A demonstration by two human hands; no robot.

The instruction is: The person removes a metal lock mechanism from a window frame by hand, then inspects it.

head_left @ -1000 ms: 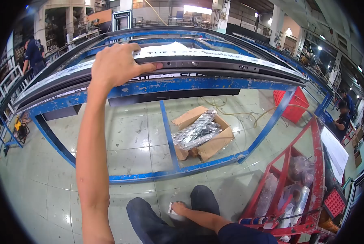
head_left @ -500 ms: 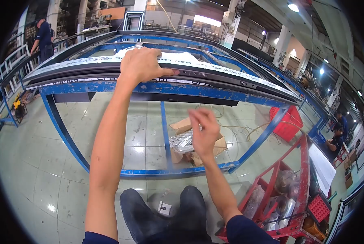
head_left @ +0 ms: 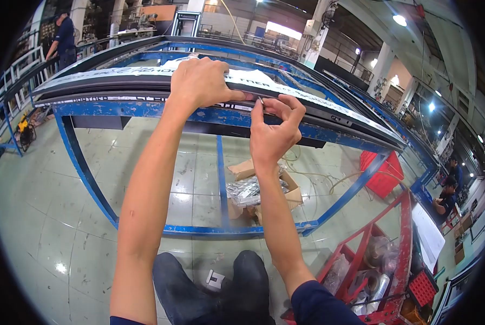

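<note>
We see the left hand [head_left: 202, 81] curled over the dark profile [head_left: 107, 82], with the thumb at its front edge, gripping it. The profile lies on the blue rack [head_left: 118, 110], and its long axis runs left to right across the view, the right end sloping away toward the red bin [head_left: 383, 170]. Just beside the left thumb, the right hand [head_left: 275, 132] pinches a small metal piece [head_left: 261, 101] between thumb and forefinger, roughly upright, tip up at the profile's front edge.
</note>
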